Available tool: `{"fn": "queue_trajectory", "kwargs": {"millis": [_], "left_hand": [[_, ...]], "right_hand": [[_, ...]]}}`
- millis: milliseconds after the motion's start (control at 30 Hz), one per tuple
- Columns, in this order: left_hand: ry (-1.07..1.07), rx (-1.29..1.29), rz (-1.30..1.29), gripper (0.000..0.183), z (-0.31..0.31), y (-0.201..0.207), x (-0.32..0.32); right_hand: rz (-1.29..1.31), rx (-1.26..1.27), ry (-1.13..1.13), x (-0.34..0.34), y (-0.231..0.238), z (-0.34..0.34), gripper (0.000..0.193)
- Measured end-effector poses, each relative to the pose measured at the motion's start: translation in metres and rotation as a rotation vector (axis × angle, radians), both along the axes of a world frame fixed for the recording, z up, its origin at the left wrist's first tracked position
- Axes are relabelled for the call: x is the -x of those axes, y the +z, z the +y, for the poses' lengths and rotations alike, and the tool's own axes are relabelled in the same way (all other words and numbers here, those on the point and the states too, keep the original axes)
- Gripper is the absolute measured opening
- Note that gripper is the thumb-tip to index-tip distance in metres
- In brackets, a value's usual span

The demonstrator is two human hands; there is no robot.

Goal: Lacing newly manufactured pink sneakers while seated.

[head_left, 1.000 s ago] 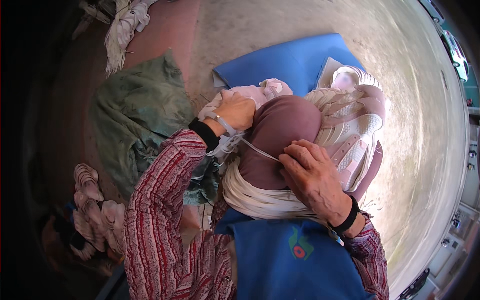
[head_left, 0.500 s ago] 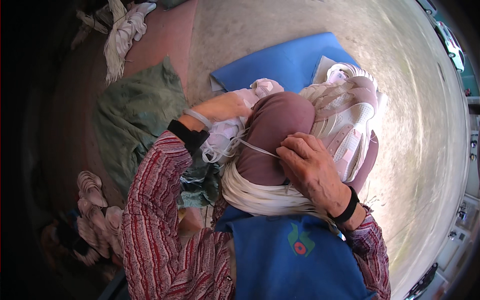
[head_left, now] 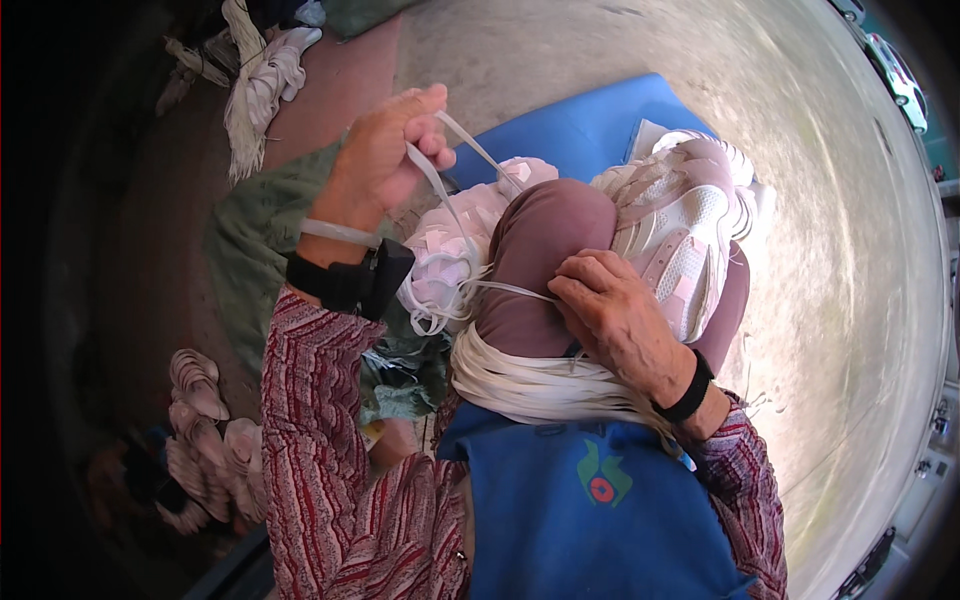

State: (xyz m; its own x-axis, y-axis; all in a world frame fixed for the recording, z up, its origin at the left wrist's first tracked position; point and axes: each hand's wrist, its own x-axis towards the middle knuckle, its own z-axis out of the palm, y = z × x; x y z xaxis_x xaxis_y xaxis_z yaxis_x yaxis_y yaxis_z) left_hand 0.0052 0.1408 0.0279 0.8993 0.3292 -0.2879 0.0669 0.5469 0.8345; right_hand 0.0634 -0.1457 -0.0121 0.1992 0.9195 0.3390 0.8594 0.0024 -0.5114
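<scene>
My left hand (head_left: 385, 155) is raised, fingers curled round a white shoelace (head_left: 468, 135) that runs down in a loop to a pale pink and white shoe upper (head_left: 440, 250). That upper lies against the left side of my mauve-trousered knee (head_left: 545, 235), with loose lace loops at its lower end. On top of the knee, my right hand (head_left: 620, 315) is closed on another stretch of lace coming from the upper; its fingertips are partly hidden. Under my right wrist, a thick bundle of white laces (head_left: 525, 385) lies across my lap.
Right of my knee rests a stack of white and mauve shoe uppers (head_left: 695, 215). Beyond is a blue sheet (head_left: 570, 120). A green cloth (head_left: 250, 235) lies at left, more uppers (head_left: 205, 430) lower left, and further laces (head_left: 245, 130) with uppers at the far left.
My left hand has risen up and left from beside the upper, drawing the lace out into a long loop. My right hand has stayed on the knee, holding its lace.
</scene>
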Motion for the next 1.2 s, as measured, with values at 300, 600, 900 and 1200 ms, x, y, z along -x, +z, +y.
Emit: {"fn": "queue_trajectory", "kwargs": {"millis": [300,600,900,1200], "left_hand": [[-0.086,-0.238,-0.050,0.014,-0.002,0.050,-0.087],[0.027,-0.056,-0.131,0.017,0.014,0.052,-0.100],[0.057,0.085,-0.317,0.020,0.089,0.034,-0.096],[0.205,0.053,-0.376,0.026,0.112,0.001,-0.066]], "right_hand": [[0.040,-0.066,0.001,0.004,-0.002,-0.003,0.027],[-0.018,0.269,-0.126,-0.037,0.030,-0.031,0.045],[-0.141,0.398,0.089,-0.049,0.022,-0.050,0.037],[-0.054,0.281,0.052,-0.047,-0.008,-0.067,0.030]]}}
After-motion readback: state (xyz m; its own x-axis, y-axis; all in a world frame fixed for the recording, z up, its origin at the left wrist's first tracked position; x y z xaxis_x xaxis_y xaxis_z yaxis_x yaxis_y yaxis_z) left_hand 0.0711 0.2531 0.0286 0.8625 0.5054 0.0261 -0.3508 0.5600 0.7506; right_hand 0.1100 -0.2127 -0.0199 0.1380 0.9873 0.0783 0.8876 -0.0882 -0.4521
